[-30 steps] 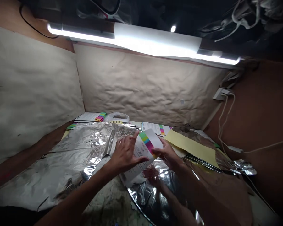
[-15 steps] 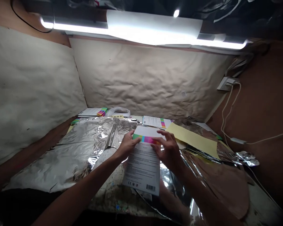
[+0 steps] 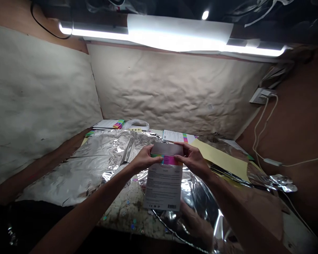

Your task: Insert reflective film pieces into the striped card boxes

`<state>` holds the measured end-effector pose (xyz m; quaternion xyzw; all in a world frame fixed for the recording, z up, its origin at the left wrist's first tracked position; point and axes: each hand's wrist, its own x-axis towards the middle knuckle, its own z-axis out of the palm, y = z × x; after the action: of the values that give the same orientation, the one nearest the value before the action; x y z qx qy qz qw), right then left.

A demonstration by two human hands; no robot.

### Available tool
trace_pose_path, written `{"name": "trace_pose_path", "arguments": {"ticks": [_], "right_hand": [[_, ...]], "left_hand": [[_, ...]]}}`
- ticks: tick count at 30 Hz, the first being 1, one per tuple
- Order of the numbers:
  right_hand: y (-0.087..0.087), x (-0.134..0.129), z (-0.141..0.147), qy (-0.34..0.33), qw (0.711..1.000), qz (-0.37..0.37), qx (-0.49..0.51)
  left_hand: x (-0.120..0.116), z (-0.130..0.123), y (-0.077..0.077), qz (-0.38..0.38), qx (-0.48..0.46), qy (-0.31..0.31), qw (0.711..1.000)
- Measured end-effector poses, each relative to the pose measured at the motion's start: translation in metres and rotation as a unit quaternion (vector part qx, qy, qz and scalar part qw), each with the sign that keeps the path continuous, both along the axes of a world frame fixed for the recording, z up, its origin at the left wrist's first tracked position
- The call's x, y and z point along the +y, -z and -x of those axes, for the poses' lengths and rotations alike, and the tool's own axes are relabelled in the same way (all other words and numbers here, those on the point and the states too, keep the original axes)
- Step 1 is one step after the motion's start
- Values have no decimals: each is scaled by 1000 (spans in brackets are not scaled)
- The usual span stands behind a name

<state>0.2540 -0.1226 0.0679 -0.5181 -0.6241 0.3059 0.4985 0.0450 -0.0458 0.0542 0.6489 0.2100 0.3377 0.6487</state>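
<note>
Between my hands is a flat white box (image 3: 163, 187) with printed text, a barcode at its lower right and a band of bright colours near the top. A plain flap stands up at its far end. My left hand (image 3: 145, 157) grips the top left edge, thumb on the coloured band. On the other side, my right hand (image 3: 192, 158) pinches the top right edge, its thumb also pressing the band. Below the box lies shiny silver foil (image 3: 198, 197) on the worktop.
Crumpled foil (image 3: 95, 158) covers the left side. Yellow sheets (image 3: 222, 157) lie at right, with a foil scrap (image 3: 283, 182) beyond them. At the back are another printed white box (image 3: 173, 135) and a clear plastic bag (image 3: 136, 124). A white cable (image 3: 257, 141) hangs from the wall socket.
My right hand has gone from loosely spread fingers to gripping the box's right edge. The box has straightened, and its top flap now tilts up. The view has shifted slightly.
</note>
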Motion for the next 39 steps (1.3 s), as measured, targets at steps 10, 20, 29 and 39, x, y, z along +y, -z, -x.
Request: {"name": "trace_pose_path", "arguments": {"ticks": [10, 20, 29, 39], "right_hand": [[7, -9, 9, 38, 970, -158, -180], [32, 11, 4, 22, 938, -9, -347], [75, 22, 18, 6, 859, -5, -512], [92, 11, 18, 6, 828, -100, -552]], "left_hand": [[18, 16, -4, -92, -1, 36, 995], [24, 4, 34, -361, 287, -56, 886], [24, 3, 65, -448, 393, -61, 801], [9, 8, 75, -512, 396, -26, 762]]}}
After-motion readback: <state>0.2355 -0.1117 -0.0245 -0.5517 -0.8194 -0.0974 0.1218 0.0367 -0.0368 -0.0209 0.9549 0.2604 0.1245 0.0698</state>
